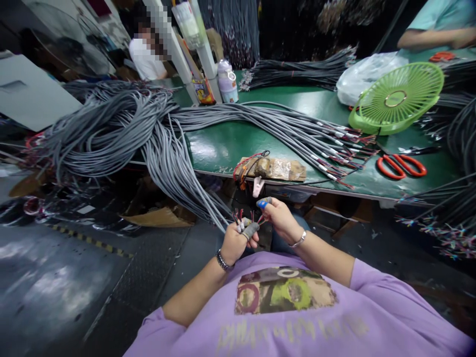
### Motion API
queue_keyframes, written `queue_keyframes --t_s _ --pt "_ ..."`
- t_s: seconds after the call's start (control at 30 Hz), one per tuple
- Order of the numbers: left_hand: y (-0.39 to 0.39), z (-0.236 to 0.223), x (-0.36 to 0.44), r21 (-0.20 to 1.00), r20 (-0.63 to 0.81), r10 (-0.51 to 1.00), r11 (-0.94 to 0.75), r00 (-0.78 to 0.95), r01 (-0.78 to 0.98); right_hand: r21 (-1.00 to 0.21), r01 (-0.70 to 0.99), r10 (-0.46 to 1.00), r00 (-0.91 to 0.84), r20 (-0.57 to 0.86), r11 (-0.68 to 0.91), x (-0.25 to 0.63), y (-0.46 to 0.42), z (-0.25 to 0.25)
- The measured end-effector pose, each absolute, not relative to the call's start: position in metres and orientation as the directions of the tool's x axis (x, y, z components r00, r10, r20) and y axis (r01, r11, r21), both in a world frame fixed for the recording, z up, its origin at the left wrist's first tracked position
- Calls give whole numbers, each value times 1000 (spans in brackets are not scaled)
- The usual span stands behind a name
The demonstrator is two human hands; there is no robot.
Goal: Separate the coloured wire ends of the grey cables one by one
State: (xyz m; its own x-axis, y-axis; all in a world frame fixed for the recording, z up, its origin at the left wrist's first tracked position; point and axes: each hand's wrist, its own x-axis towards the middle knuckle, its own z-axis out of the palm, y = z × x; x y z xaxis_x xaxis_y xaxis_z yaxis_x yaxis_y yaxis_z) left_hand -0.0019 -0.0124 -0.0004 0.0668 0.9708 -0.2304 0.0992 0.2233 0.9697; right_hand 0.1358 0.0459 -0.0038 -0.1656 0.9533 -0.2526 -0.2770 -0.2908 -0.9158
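My left hand [238,239] is closed around the ends of several grey cables [208,201], whose thin red and dark wires stick up above the fingers. Grey covers wrap some of its fingertips. Close beside it, my right hand [279,218] pinches the thin wires [262,218] coming from one cable end. A blue and grey cover sits on its fingertip. The cables run from my left hand up to a large grey coil [111,124] at the table's left. Just beyond my hands, a pale clip [258,186] hangs at the table edge by a taped board [284,169].
On the green table [215,148], stripped grey cables [282,129] fan out to the right. Red-handled scissors [401,166] lie below a green fan [397,96]. A bottle [227,82] and a plastic bag [366,74] stand behind. Other people sit across the table.
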Motion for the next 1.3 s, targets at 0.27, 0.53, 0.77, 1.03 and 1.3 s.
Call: queue_keyframes --t_s 0.27,0.53,0.77,1.03,1.3 --pt "-6 -2 -8 972 -225 974 224 -15 -66 -839 -274 854 -379 -356 -471 149 35 -4" --pt "-9 -4 -9 976 -219 975 219 26 10 -945 -107 867 -441 -232 -307 135 37 6" --pt "-10 -5 -10 980 -195 980 192 50 57 -930 -177 882 -412 -228 -322 130 37 -4" --pt "-11 -7 -7 987 -154 987 156 -36 42 -902 -226 897 -344 -279 -368 129 30 -3" --pt "-10 -5 -7 984 -176 980 175 -96 -19 -905 -210 885 -375 -276 -371 138 30 -3"
